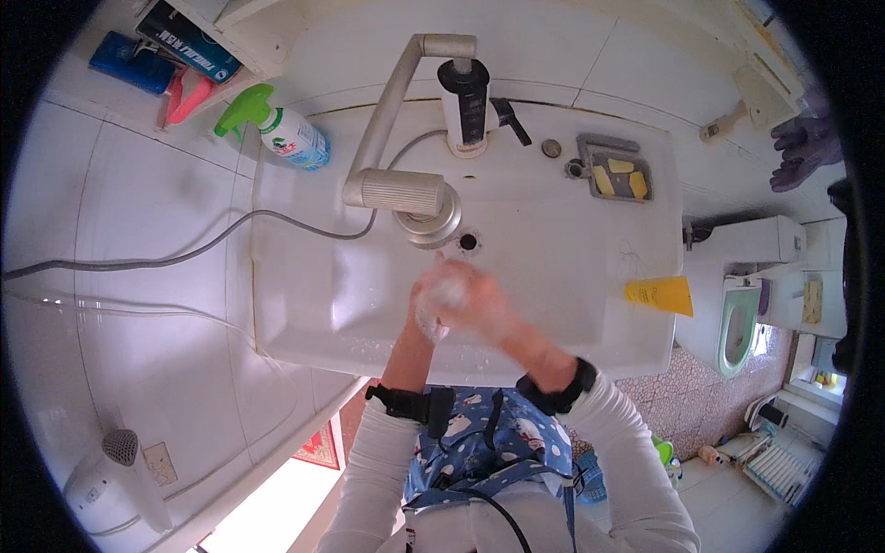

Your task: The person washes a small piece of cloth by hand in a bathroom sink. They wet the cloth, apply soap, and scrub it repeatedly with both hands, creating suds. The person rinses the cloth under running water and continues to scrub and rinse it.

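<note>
My left hand (430, 304) and my right hand (477, 297) are pressed together over the basin of a white ceramic sink (553, 276). White lather covers parts of both, and the right one is blurred. Whether anything lies between the palms cannot be seen. Just beyond them are the drain hole (468, 241) and the round head of a jointed metal faucet (429, 214). Water drops and foam spot the near part of the basin. Each wrist wears a black strap.
Behind the faucet stands a white and black dispenser (464, 110). A green-topped spray bottle (283, 131) is at the back left. On the right are a grey soap dish (622, 176) with several yellow soap pieces and a yellow tube (660, 295). A grey hose (290, 220) crosses the left rim.
</note>
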The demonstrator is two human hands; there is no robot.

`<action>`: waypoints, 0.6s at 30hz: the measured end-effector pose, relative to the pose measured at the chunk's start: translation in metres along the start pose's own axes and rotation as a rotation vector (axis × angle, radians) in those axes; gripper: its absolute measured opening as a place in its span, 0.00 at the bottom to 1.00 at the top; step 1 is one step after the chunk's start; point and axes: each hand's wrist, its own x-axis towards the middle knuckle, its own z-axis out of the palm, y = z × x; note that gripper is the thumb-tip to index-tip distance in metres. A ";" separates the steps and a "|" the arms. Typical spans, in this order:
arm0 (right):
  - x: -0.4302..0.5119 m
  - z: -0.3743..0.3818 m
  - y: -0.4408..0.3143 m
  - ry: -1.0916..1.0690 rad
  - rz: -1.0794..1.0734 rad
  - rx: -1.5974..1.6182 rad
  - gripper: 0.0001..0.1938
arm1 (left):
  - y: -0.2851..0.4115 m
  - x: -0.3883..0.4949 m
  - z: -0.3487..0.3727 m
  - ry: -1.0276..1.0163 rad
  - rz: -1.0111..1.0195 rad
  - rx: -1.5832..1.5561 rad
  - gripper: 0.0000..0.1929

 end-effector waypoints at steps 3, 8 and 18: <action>0.007 0.007 -0.013 -0.152 -0.145 -0.289 0.06 | -0.015 -0.003 0.001 -0.047 -0.007 -0.005 0.18; 0.005 0.007 -0.010 0.194 0.027 -0.216 0.07 | -0.028 0.008 0.017 -0.009 0.759 0.895 0.16; -0.005 -0.019 0.087 0.061 0.769 0.472 0.18 | 0.024 -0.004 0.071 0.295 -0.031 0.070 0.17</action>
